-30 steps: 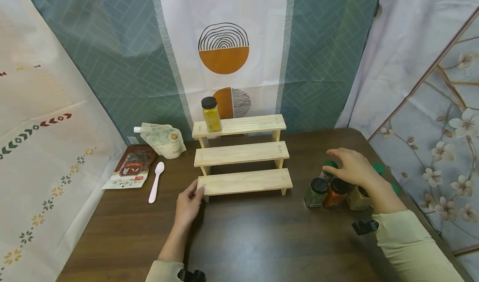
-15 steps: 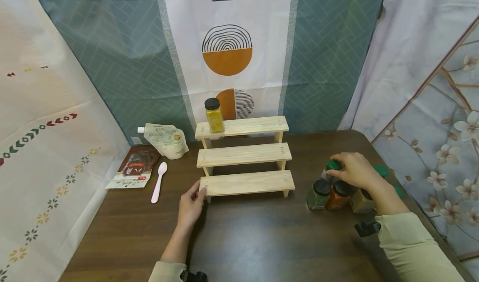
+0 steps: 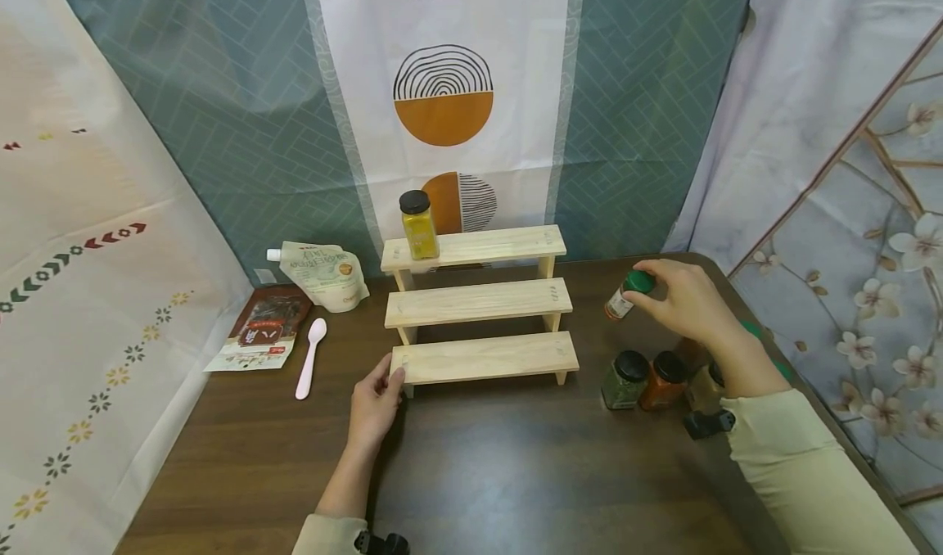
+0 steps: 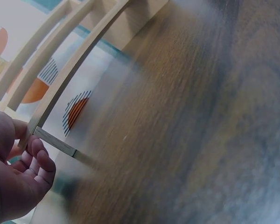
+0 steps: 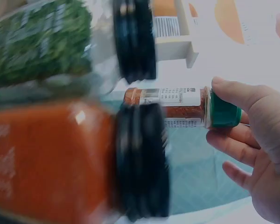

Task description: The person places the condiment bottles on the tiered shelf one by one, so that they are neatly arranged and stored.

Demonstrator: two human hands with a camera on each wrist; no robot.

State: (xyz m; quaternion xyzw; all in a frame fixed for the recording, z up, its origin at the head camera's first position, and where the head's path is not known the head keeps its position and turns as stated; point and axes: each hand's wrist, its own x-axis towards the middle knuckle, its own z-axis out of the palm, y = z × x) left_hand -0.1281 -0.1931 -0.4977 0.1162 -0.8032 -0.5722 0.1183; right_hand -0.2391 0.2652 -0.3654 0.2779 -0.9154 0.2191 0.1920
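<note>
A small spice jar [image 3: 619,303] with a green cap and reddish contents is held up by my right hand [image 3: 685,305], its thumb and fingers pinching the cap [image 5: 225,108]. That jar tilts above the table, behind the other jars. My left hand [image 3: 374,403] grips the left end of the lowest step of a three-tier wooden rack [image 3: 479,358]; in the left wrist view the thumb and fingers [image 4: 45,163] close on the board's end. On the top step, at its left, stands a yellow spice jar [image 3: 420,232] with a black lid.
Black-lidded jars, one green [image 3: 624,381] and one orange [image 3: 665,383], stand below my right hand. A beige jar [image 3: 705,387] and green caps are partly hidden by the forearm. At the left lie a spouted pouch [image 3: 324,277], a brown packet [image 3: 261,330] and a pink spoon [image 3: 311,358].
My right hand has reached down, pinched the green-capped jar and lifted it from the group, moving it back and slightly left. The left hand keeps its hold on the rack.
</note>
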